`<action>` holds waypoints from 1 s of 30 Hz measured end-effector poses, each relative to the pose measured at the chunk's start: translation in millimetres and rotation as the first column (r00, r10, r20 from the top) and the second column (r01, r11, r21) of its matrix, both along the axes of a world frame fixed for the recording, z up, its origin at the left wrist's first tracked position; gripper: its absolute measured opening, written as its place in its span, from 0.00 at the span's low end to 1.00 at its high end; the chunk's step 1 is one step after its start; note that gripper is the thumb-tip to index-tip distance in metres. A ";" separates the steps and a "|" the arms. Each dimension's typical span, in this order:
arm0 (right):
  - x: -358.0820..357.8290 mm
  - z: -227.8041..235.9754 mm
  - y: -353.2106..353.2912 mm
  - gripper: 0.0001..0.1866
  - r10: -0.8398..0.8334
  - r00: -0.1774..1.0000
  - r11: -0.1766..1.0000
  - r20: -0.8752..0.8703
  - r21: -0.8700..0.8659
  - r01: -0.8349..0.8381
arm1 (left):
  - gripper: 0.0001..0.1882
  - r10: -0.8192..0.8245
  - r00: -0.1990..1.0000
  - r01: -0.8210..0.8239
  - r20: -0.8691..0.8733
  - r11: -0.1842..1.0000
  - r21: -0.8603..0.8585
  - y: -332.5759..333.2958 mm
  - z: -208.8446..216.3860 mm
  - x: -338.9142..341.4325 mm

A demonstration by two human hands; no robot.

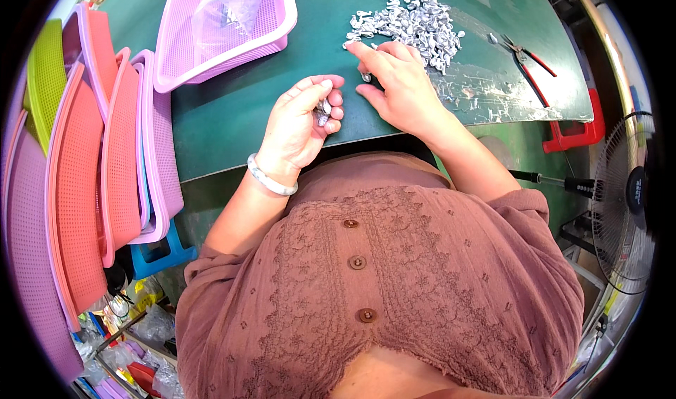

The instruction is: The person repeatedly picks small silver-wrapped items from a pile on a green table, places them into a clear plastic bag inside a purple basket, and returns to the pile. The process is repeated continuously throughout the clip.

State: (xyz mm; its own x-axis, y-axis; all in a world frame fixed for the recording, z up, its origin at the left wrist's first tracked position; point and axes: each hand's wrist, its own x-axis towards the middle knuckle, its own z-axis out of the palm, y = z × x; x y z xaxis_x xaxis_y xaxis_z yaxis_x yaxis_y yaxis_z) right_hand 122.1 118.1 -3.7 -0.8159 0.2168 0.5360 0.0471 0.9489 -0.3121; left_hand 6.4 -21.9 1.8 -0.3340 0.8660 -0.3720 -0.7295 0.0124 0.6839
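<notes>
On the green table a loose pile of small silver teardrop-shaped pieces lies beyond my hands. My left hand is closed around a few silver pieces, which show between the thumb and curled fingers. A pale bracelet circles that wrist. My right hand rests at the near edge of the pile, its index finger and thumb apart. One silver piece shows in the gap beneath those fingers; whether it touches them I cannot tell.
A purple plastic basket with a clear bag stands at the table's far left. Stacked pink, purple and green baskets crowd the left side. Red-handled pliers lie right of the pile. A red stool and a fan stand at right.
</notes>
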 end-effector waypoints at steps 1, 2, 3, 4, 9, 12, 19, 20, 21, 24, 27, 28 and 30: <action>-0.6 -1.5 1.1 0.26 0.005 1.000 0.999 0.007 -0.031 -0.005 | 0.08 -0.004 1.000 0.004 -0.004 1.000 0.004 -0.5 -0.3 -0.2; -0.9 -3.0 2.8 0.26 0.011 1.000 0.998 0.014 -0.063 -0.010 | 0.08 -0.009 1.000 0.009 -0.008 1.000 0.008 -0.8 -0.4 -0.3; -1.1 -4.0 3.8 0.26 0.017 1.000 0.995 0.020 -0.094 -0.015 | 0.08 -0.012 1.000 0.011 -0.014 1.000 -0.002 -0.8 0.0 0.1; -1.0 -4.2 3.7 0.26 0.019 0.999 0.991 0.030 -0.133 -0.015 | 0.08 -0.015 1.000 0.015 -0.020 1.000 -0.012 -0.4 0.8 0.8; -0.6 -0.9 1.9 0.26 0.022 0.995 0.991 -0.094 -0.132 -0.034 | 0.08 -0.033 0.999 0.033 -0.010 0.999 -0.015 0.1 0.3 -0.4; 3.1 2.9 3.2 0.26 0.012 0.999 0.995 -0.036 -0.094 -0.016 | 0.08 -0.032 0.999 0.032 -0.009 0.999 -0.015 -0.1 0.0 -0.1; 3.1 1.0 3.8 0.26 0.055 0.997 0.977 -0.056 -0.201 -0.065 | 0.08 -0.029 0.999 0.028 -0.021 0.999 -0.045 0.2 1.8 1.5; 3.6 3.1 1.3 0.27 0.065 0.992 0.962 -0.106 -0.257 -0.091 | 0.08 -0.025 0.999 0.023 -0.028 0.998 -0.059 0.3 2.6 2.4; 3.6 4.4 -1.2 0.27 0.073 0.985 0.943 -0.155 -0.310 -0.119 | 0.08 -0.031 0.998 0.029 -0.045 0.999 -0.046 0.0 4.3 3.2; 2.3 2.9 -8.1 0.28 0.137 0.931 0.764 -0.338 -0.563 -0.316 | 0.08 -0.031 0.995 0.032 -0.090 0.999 0.005 -0.2 9.6 8.8; 1.7 3.1 -13.2 0.29 0.134 0.904 0.505 -0.407 -0.757 -0.416 | 0.08 0.014 0.990 -0.006 -0.143 0.998 0.059 -0.8 12.6 13.3; 1.7 3.5 -13.1 0.28 0.139 0.897 0.465 -0.419 -0.773 -0.433 | 0.08 0.022 0.985 -0.012 -0.173 0.998 0.058 -0.9 13.8 14.4; 1.8 5.2 -12.8 0.28 0.145 0.884 0.382 -0.444 -0.799 -0.464 | 0.07 0.036 0.974 -0.024 -0.223 0.998 0.056 -1.7 16.0 16.0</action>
